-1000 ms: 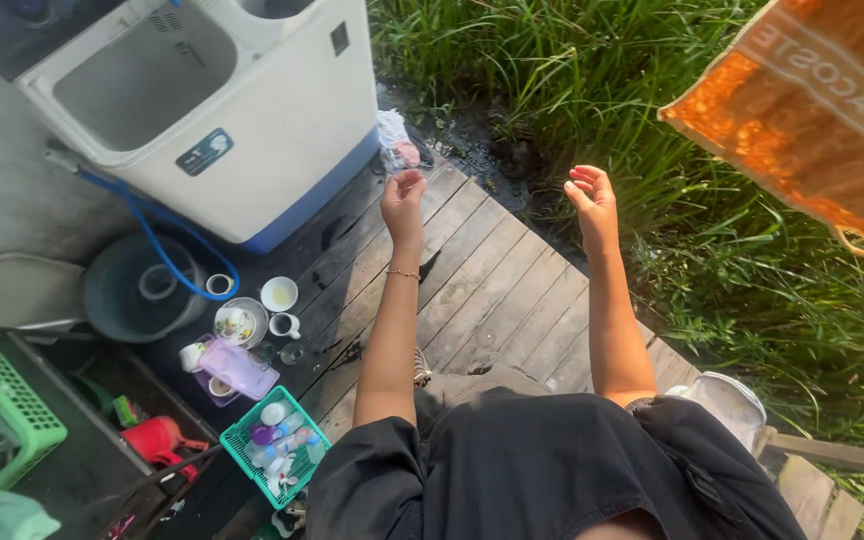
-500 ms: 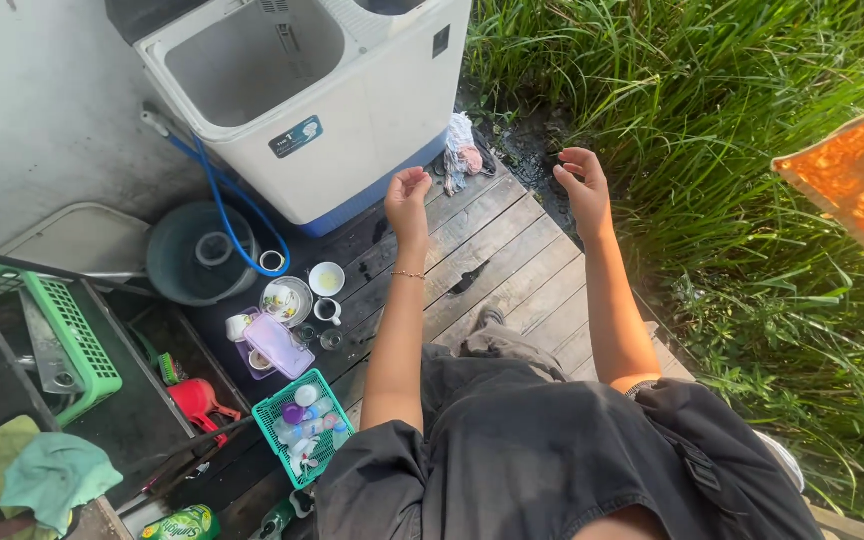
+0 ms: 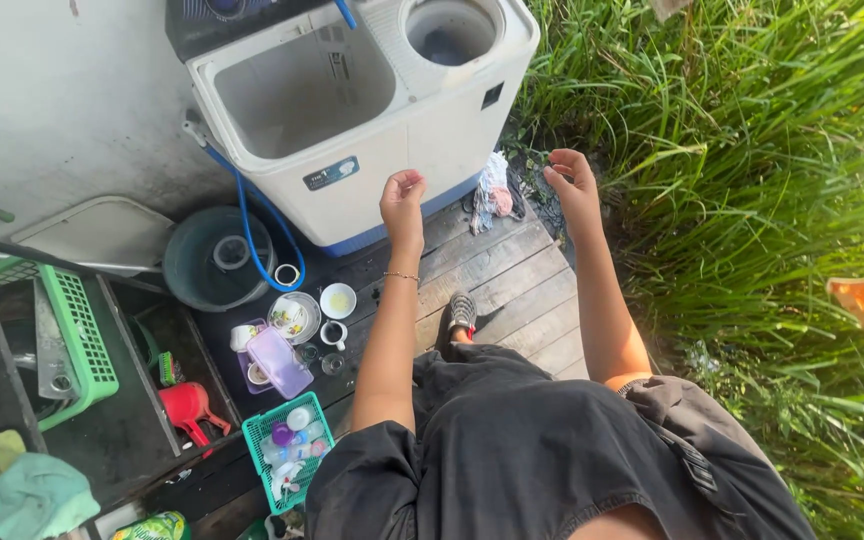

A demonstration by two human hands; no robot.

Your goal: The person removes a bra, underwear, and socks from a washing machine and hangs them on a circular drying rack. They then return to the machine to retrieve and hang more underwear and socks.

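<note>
- The left hand (image 3: 403, 193) is raised in front of the twin-tub washing machine (image 3: 352, 110), with the fingers curled in loosely; it holds nothing that I can see.
- The right hand (image 3: 572, 183) is also raised, to the right of the machine's corner, with the fingers bent and a little apart; it looks empty too.
- Between the two hands and a bit further away, a bundle of wet cloth (image 3: 495, 195) lies on the wooden deck (image 3: 512, 275), just beside the base of the machine.
- Beyond the left hand is the large open wash tub of the machine; the round spin tub (image 3: 449, 30) is further away, between both hands.
- To the left of the left hand, a blue hose (image 3: 248, 235) hangs from the machine down to a dark round basin (image 3: 214, 258).
- Below the left forearm stand small white cups (image 3: 337, 301) and a purple container (image 3: 276, 360), and nearer to the person a small green basket (image 3: 277, 455) with bottles.
- To the right of the right hand grows tall green grass (image 3: 742, 200).
- One shoe (image 3: 462, 312) of the person stands on the deck between the forearms.
</note>
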